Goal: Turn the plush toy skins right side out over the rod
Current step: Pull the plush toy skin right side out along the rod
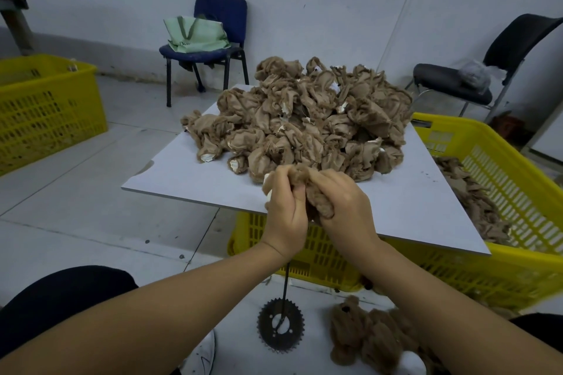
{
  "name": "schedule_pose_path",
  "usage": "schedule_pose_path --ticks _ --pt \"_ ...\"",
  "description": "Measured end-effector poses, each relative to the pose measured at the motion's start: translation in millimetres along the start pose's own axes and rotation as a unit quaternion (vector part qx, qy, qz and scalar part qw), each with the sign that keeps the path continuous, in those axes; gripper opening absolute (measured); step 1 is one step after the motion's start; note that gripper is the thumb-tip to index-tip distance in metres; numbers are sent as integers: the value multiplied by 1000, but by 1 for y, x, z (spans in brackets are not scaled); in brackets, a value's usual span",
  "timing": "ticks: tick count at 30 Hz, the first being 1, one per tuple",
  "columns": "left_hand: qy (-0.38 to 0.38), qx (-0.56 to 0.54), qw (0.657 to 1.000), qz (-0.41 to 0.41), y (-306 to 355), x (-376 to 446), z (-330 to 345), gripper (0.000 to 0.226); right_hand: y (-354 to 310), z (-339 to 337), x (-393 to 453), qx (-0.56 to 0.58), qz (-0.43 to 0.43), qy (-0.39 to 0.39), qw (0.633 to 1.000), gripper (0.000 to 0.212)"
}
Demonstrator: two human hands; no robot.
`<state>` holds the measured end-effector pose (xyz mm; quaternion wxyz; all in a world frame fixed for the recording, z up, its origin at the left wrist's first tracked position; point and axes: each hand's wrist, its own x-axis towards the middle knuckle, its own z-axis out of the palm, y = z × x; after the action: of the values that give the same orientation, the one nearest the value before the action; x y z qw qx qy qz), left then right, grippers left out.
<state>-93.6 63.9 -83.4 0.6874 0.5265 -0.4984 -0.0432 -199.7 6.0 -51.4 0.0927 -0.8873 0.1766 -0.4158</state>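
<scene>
Hands mid-frame, both gripping one brown plush skin bunched between them. Left hand curled round its left side, white patch showing past the knuckles; right hand curled round the furry lower end. Skin held just above the near edge of the white board, over the top of the thin black rod. Rod running down to a toothed sprocket base on the floor, lower centre. Rod tip hidden behind the hands; cannot tell whether inside the skin.

Heap of inside-out skins piled on the board, centre to upper right. Board resting on a yellow crate, more skins in it at right. Finished furry teddy skins on the floor, lower right, just beside the sprocket. Second yellow crate at left. Blue chair with green bag upper centre; black chair upper right.
</scene>
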Motion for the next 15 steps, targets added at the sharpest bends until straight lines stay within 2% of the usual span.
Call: schedule_pose_path --ticks 2,5,10,12,15 --pt "-9 6 1000 -29 -6 -5 3 18 5 6 -4 15 17 -17 1000 43" --pt "-39 54 995 -69 -12 -4 -2 23 7 14 -12 109 76 -39 990 45" --pt "-90 101 989 -65 -11 -6 -9 23 14 9 -16 157 111 -55 980 53" --pt "-84 108 988 -71 -8 -6 -6 19 13 10 -15 157 128 -40 979 58" --pt "-17 70 995 -67 2 2 -1 25 4 11 -8 151 103 -2 983 58"
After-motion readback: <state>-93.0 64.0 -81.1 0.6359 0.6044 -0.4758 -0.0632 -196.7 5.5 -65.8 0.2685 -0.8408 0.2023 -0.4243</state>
